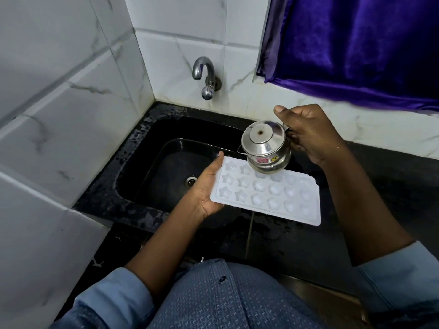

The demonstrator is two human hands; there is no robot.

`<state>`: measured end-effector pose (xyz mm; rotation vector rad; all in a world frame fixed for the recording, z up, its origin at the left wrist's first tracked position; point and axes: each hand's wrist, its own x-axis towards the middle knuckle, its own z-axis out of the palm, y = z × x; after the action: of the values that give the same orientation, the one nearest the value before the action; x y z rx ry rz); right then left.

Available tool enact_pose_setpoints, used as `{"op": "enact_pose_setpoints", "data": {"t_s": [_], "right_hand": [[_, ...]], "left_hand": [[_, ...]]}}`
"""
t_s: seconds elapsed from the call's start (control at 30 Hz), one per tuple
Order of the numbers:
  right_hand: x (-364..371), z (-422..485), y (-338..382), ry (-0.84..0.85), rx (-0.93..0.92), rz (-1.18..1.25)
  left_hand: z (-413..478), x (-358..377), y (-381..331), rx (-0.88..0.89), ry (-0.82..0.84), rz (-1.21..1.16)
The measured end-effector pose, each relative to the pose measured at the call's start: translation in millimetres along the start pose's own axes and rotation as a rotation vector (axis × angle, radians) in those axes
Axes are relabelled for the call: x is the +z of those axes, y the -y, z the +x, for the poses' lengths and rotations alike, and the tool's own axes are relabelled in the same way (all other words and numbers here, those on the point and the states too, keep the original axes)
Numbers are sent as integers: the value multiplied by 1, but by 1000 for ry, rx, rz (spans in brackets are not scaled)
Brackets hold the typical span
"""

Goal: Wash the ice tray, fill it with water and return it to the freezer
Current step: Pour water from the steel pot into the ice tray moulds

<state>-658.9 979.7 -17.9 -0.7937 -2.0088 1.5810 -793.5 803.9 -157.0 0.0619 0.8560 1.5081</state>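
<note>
Biggest thing in your view is the white marble-look tile wall (pixel 59 103) wrapping the corner, with a shiny purple curtain (pixel 356 43) hanging over the top right. Below that is the black countertop (pixel 392 186), wet and speckled with drops near the corner, and the black sink (pixel 152 167) set into it. Your patterned blue shirt (pixel 225 298) fills the bottom of the frame. The white ice tray (pixel 268 193) is up in the air, roughly level, over the front right edge of the sink and the counter beside it; star cells at its left end, rounder ones further right, and honestly I can't tell if there's water in them. Your left hand (pixel 209 188) has it by the left short end, palm up, thumb laid along that edge and the fingers tucked underneath out of sight. Your right hand (pixel 311 136) has its fingers curled round the handle of a small lidded steel jug (pixel 264 148), tipped over so the lid faces you, hanging just over the tray's far edge. The chrome tap (pixel 205 76) sits on the back wall above the basin, well apart from the jug. The drain (pixel 191 181) peeks out just left of your left hand.
</note>
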Motion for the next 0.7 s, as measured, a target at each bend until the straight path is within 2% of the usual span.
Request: {"op": "enact_pose_setpoints", "data": {"t_s": [0.4, 0.7], "right_hand": [[5, -5, 5, 67, -108, -169], [4, -4, 7, 58, -139, -188]], "left_hand": [[1, 2, -2, -4, 17, -20], [1, 3, -4, -1, 32, -9]]}}
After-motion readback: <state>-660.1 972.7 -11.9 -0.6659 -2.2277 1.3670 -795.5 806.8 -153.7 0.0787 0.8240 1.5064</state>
